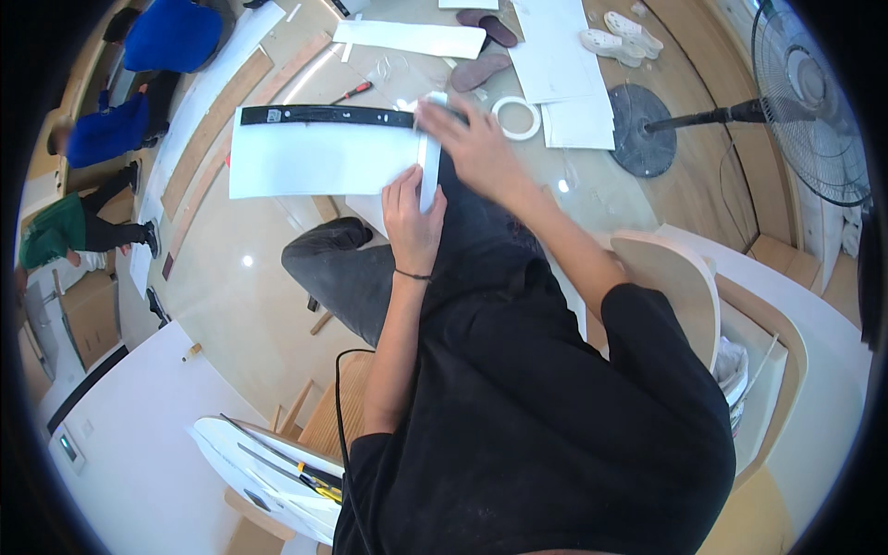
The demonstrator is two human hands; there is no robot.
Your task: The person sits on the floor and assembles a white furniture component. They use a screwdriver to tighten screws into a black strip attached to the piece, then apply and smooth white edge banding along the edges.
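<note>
A flat white panel (314, 159) extends leftward above my bent knee, with a black strip (324, 116) along its far edge. At the panel's right end stands a narrow white strip (429, 174), set crosswise to it. My left hand (413, 222) grips that corner from the near side, its fingers on the panel and its thumb by the strip. Motion blurs my right hand (472, 148), which is at the far end of the narrow strip, over the black strip's right end. Whether its fingers hold anything cannot be made out.
A red-handled screwdriver (353, 92), a white tape roll (516, 118) and white sheets (564, 65) lie on the floor ahead. Dark slippers (481, 72) and white clogs (622, 39) are beyond. A standing fan (645, 129) is at right. Several people stand at far left.
</note>
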